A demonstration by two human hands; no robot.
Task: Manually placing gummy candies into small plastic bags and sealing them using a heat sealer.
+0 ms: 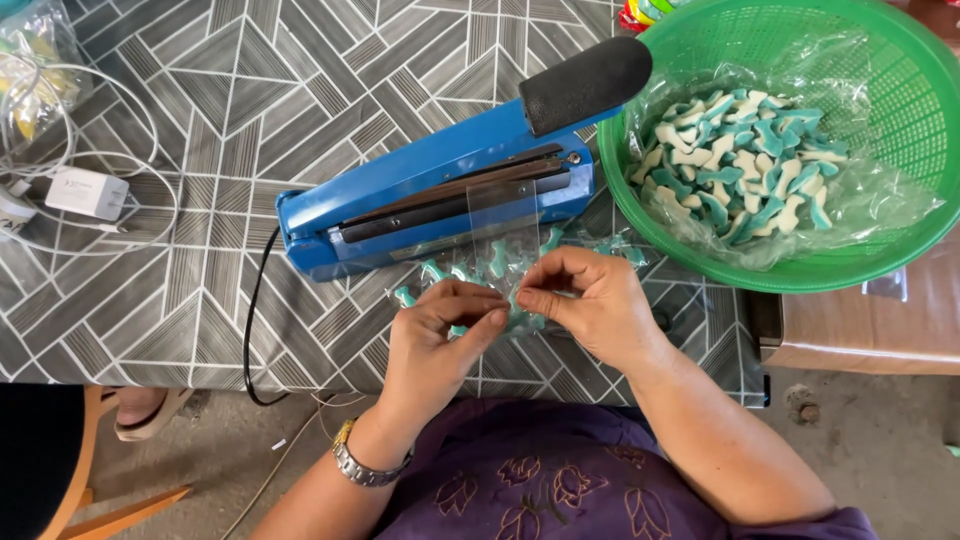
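Observation:
A small clear plastic bag [503, 235] of teal-and-white gummy candies lies on the patterned tablecloth, its open top laid across the jaw of a blue heat sealer [430, 190]. My left hand [440, 335] pinches the bag's lower edge from the left. My right hand [590, 300] pinches the same bag from the right, fingertips almost meeting. The sealer's arm with its black foam handle [585, 82] is raised. More small filled bags [615, 250] lie on the table behind my hands.
A green plastic basket [900, 130] at right holds a clear bag of many teal-and-white candies [745, 165]. A white power adapter [88, 192] with cables lies at left. The sealer's black cord [250, 340] hangs over the table's front edge. A cardboard box [860, 330] sits under the basket.

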